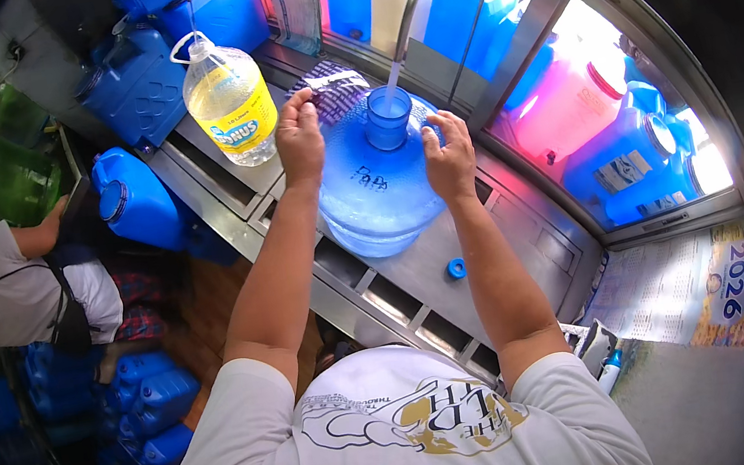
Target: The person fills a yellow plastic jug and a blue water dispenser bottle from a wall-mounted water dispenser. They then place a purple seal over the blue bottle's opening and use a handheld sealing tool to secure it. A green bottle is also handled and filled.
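A large round blue plastic water jug [372,182] stands upright on the steel counter, with water running from a curved metal spout [414,2] into its neck. My left hand [300,135] is at the jug's left side, fingers curled near a small white strip; whether it pinches the strip is unclear. On the jug's right shoulder rests or hovers my right hand [449,154], fingers bent and nothing seen in them. A clear handled bottle with a yellow label [232,113] stands left of my left hand, a thin tube at its mouth. Behind the jug lies a patterned cloth [332,88].
A blue ring-shaped cap [456,268] lies on the steel counter [524,247]. Blue containers [130,88] stand at the back left. Beyond the window frame [517,48] are more containers, including a pink one [568,108]. At left, another person holds a green container [19,182].
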{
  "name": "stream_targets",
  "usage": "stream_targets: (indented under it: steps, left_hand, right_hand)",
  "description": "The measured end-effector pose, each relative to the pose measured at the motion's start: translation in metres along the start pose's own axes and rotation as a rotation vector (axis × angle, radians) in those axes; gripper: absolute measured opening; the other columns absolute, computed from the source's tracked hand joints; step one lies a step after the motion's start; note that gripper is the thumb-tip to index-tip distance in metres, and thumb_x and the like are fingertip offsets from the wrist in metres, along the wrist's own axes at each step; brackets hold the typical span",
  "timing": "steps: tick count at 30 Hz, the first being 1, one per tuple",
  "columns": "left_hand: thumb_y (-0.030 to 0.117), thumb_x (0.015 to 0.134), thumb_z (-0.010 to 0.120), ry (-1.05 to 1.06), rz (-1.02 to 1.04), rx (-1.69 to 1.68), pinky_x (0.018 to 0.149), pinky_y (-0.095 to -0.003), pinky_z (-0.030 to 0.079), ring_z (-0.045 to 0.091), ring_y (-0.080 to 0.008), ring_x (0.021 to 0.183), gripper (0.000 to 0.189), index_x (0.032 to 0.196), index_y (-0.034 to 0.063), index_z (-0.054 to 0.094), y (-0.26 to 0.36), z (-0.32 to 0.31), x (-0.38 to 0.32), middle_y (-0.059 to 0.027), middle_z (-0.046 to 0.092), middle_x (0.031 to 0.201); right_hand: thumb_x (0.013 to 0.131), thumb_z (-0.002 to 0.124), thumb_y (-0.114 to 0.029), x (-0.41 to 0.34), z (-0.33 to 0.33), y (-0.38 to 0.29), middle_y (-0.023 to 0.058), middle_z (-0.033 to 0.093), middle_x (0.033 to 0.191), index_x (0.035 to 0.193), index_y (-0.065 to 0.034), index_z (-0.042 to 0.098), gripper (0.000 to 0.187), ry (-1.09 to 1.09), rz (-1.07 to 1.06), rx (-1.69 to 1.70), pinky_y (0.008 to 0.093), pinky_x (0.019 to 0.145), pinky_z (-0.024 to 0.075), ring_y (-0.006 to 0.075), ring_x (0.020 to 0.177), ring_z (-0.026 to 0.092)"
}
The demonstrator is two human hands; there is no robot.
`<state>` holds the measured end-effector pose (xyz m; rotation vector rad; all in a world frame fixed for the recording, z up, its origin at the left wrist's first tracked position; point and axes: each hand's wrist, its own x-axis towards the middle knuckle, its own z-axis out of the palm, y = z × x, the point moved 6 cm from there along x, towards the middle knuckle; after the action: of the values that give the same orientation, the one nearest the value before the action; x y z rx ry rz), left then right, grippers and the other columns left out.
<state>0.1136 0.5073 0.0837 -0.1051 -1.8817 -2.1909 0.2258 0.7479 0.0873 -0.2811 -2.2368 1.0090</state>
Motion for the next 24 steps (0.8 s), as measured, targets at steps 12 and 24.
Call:
stream_targets:
  steps: [12,24]
  left_hand:
    - [0.020,0.097,0.059,-0.088,0.394,0.553,0.099,-0.0360,0.048,0.063,-0.0257,0.113,0.049,0.139,-0.0037,0.050,0.004,0.019,-0.006,-0.0185,0.064,0.123]
    - [0.024,0.101,0.057,-0.201,0.276,0.507,0.101,-0.0337,0.045,0.059,-0.0244,0.116,0.050,0.141,-0.0037,0.049,-0.018,0.015,0.009,-0.0180,0.059,0.133]
  right_hand:
    - [0.090,0.061,-0.023,0.003,0.000,0.000,0.0167,0.063,0.125,0.108,-0.0041,0.069,0.028,0.017,-0.009,0.047,0.0448,0.105,0.0420,0.0342,0.120,0.057]
    - [0.087,0.062,-0.021,-0.002,-0.008,0.001,0.0169,0.065,0.121,0.101,-0.0028,0.070,0.024,0.104,-0.030,0.039,0.0443,0.103,0.0440,0.0331,0.115,0.061]
